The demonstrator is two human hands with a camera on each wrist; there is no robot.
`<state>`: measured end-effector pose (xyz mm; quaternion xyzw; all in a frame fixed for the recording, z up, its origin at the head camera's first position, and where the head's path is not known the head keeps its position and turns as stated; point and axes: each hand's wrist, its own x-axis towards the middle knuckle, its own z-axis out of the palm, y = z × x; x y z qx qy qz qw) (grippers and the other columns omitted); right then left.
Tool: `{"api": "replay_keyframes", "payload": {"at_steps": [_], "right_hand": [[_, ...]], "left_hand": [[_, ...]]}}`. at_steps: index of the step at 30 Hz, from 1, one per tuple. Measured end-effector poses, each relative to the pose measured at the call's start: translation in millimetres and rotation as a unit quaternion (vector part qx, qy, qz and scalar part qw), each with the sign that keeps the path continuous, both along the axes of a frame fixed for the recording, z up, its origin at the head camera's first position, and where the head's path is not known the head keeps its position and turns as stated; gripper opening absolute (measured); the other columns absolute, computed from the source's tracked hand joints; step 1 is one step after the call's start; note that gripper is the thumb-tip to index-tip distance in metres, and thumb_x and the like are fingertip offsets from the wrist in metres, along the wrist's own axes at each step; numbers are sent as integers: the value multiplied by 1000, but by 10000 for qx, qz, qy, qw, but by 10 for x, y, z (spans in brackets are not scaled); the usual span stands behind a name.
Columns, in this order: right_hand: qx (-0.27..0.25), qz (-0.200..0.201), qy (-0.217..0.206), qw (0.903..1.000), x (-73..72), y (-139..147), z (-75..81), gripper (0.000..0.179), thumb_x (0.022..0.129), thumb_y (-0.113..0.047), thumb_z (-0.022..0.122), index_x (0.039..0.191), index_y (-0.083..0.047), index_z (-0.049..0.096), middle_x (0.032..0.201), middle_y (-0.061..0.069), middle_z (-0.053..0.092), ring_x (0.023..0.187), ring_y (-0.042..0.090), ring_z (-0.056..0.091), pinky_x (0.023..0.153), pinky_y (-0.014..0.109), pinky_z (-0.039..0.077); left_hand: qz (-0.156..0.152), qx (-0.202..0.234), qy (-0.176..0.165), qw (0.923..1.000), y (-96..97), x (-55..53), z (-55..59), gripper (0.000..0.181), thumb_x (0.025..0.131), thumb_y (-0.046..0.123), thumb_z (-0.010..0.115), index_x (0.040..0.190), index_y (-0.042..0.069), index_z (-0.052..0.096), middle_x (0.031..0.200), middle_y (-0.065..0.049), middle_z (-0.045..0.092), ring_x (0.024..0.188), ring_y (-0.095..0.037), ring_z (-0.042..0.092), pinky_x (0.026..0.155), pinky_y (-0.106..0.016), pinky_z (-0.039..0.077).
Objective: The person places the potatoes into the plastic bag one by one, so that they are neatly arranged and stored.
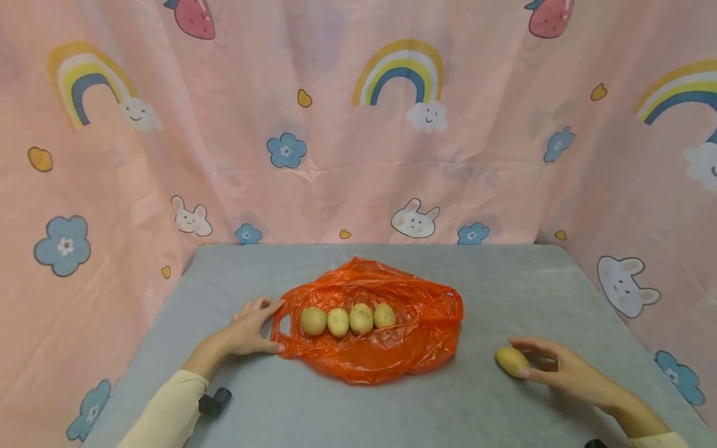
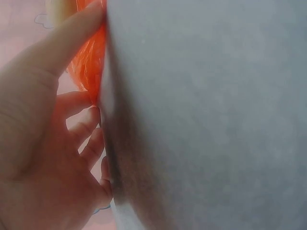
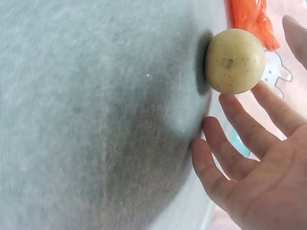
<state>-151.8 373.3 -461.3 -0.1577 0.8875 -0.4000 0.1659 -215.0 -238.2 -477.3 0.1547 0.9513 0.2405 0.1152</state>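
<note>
An orange plastic bag [image 1: 381,358] lies flat on the table, with several small potatoes [image 1: 361,318] in a row in its middle. At its left end my left hand [image 1: 246,330] touches the handle with thumb and index finger spread apart; in the left wrist view the fingers [image 2: 79,103] meet the bag's edge. To the right of the bag, a single potato [image 1: 511,362] rests on the table. Around its right side my right hand [image 1: 566,370] is spread, fingers loosely bent. In the right wrist view the thumb stands away from this potato [image 3: 235,61], with fingertips beside it.
The grey table [image 1: 269,404] runs back to a pink patterned curtain [image 1: 336,186], which also hangs along both sides. A black wrist strap piece [image 1: 215,401] sticks out beside the left sleeve [image 1: 168,410].
</note>
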Motion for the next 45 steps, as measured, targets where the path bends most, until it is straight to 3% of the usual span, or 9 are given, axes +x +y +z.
{"api": "replay_keyframes", "payload": {"at_steps": [2,5,15,28,34,45], "right_hand": [[-77,45,36,10000,4,15,-19,54,98,-18,66,143,7,50,129,-31,54,108,-16,51,80,19,50],[-167,162,153,9996,6,30,-39,55,96,-15,68,142,7,50,128,-39,49,110,-17,49,80,21,50],[-533,624,350,9960,32,83,-42,56,94,-9,70,144,6,50,136,-37,48,118,-19,45,84,14,46],[-324,854,802,9926,-27,25,-77,55,92,-10,72,142,2,54,138,-33,50,120,-19,46,84,15,48],[-433,1045,1068,9878,-53,-7,-98,54,92,-6,70,142,6,52,138,-33,50,117,-15,51,84,16,49],[-294,731,894,9929,-95,-148,-35,48,94,-10,69,136,9,54,127,-21,61,104,-8,57,80,21,51]], "left_hand": [[-14,14,20,10000,0,3,8,104,75,47,86,157,8,37,155,-24,34,141,-46,31,106,-72,27],[-33,12,49,10000,-4,1,15,103,75,47,86,157,8,37,155,-25,34,141,-47,31,106,-73,27],[-33,-50,53,10000,-18,-11,-6,103,75,48,86,157,9,36,154,-22,36,139,-44,34,103,-69,30],[-36,-19,30,10000,-1,8,18,103,75,48,86,157,9,36,153,-22,37,138,-44,34,102,-68,31],[-39,-66,39,10000,-7,-2,5,103,75,49,85,157,9,37,153,-22,37,137,-43,35,102,-68,31],[-13,-77,43,10000,-16,-3,1,103,75,49,86,157,10,38,151,-19,38,134,-39,37,100,-65,33]]}}
